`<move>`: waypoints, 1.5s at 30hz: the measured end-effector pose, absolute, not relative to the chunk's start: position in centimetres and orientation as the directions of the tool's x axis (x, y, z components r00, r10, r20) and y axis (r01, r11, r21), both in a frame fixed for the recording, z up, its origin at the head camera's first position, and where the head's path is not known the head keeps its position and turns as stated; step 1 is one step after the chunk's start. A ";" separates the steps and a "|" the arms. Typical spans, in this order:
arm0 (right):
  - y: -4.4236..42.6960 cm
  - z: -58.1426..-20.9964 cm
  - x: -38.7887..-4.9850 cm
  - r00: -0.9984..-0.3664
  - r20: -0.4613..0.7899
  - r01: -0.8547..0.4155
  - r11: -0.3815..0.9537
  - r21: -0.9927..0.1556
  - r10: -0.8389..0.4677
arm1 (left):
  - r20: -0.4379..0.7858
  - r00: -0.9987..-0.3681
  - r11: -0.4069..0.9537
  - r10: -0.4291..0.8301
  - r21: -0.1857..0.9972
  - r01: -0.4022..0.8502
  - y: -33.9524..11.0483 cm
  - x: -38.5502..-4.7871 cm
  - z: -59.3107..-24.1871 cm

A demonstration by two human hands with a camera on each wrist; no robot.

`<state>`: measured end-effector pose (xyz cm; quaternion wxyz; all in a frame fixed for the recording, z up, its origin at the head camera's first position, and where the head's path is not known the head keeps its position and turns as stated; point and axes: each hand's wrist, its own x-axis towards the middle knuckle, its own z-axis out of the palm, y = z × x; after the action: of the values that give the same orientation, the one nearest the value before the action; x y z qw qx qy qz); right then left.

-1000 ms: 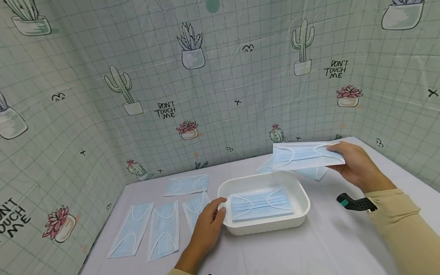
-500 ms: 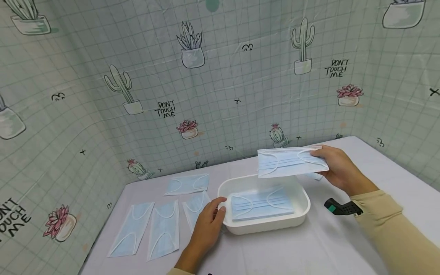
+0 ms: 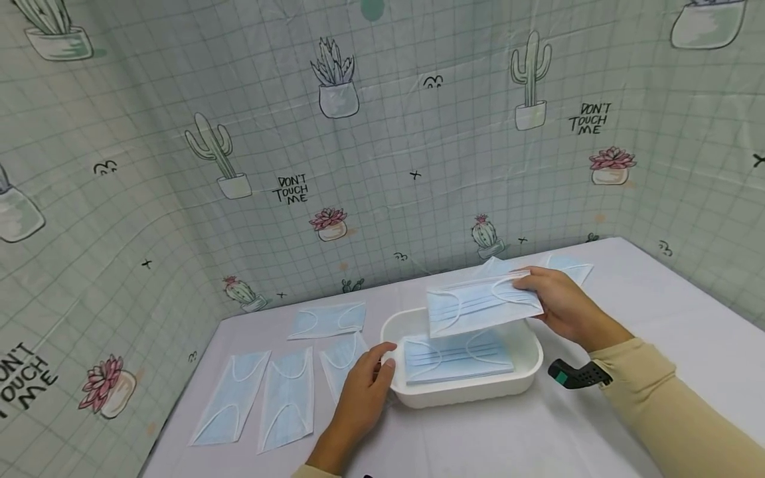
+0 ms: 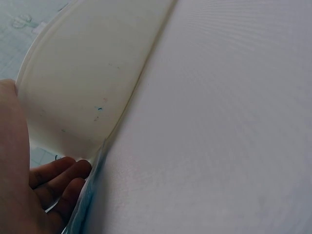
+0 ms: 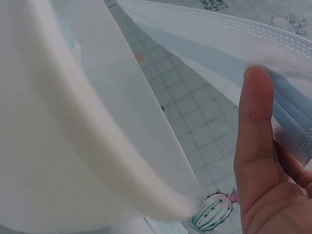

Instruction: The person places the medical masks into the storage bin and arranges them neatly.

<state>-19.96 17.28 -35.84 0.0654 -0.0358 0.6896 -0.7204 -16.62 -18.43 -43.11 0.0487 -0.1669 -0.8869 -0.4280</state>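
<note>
Currently gripping a blue mask (image 3: 472,305) between thumb and fingers of the right hand (image 3: 556,302), tilted above the back rim of a white tray (image 3: 469,396), set mid-bench and holding flat stacked masks (image 3: 457,364). Holding the tray's left end with the left hand (image 3: 362,388), thumb and fingers loosely curled at the rim. Also counting four loose masks (image 3: 289,398) toward the left edge of the bench (image 3: 478,445), one partly hidden by the left hand, plus blue mask corners (image 3: 570,267) near the back edge, right of centre, partly behind the right hand.
</note>
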 end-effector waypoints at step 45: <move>13.3 -34.0 -21.8 -0.885 -0.221 0.146 0.207 -0.968 -0.410 | 0.221 -0.942 0.580 0.253 0.745 0.330 -18.3 -16.5 -42.8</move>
<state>-21.84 13.28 -34.03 0.2229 -0.0890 0.7441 -0.6235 -16.54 -18.35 -42.76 0.0453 -0.1641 -0.8876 -0.4281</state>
